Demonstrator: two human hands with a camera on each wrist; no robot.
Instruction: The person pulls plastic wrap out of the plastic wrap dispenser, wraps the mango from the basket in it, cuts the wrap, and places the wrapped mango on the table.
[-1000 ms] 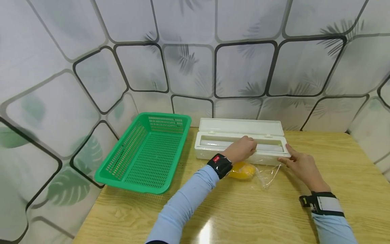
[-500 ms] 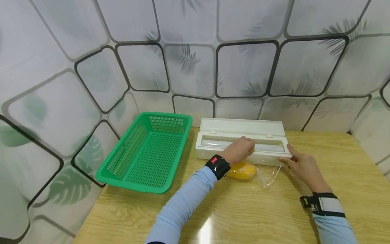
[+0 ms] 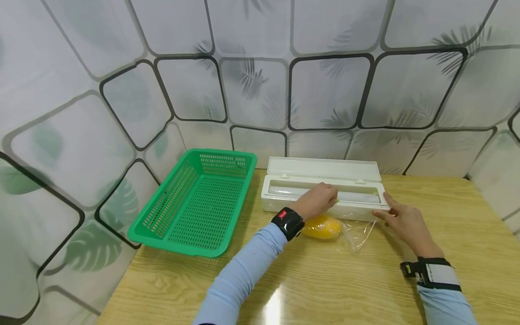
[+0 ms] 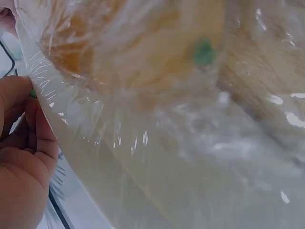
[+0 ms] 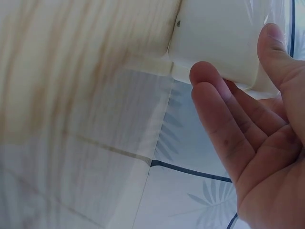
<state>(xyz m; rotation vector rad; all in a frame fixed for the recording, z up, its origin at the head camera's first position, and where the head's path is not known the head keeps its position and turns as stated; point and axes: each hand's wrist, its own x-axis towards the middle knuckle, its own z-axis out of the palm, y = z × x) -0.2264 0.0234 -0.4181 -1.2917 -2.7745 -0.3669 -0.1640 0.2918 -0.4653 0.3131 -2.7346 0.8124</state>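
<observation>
A white cling film box [image 3: 365, 211] stands at the table's back with its lid [image 3: 325, 168] raised and a film roll [image 3: 359, 197] inside. My left hand [image 3: 317, 200] is at the middle of its front rim. In the left wrist view its thumb and fingers pinch a small green slide cutter [image 4: 33, 92], mostly hidden. My right hand [image 3: 406, 223] holds the box's right end, thumb at the front and fingers around the end. Clear film [image 3: 357, 234] hangs from the front over a yellow, rounded, fruit-like thing [image 3: 325, 227], partly hidden behind my left wrist.
A green plastic basket [image 3: 140, 235] with slotted sides stands left of the box. The wood-grain table [image 3: 345, 289] extends in front of the box and to its right. A patterned wall covering [image 3: 256, 104] rises right behind the box and basket.
My left hand has slid slightly left along the box's front rim. The right hand keeps its hold on the end. The head view has shifted a little.
</observation>
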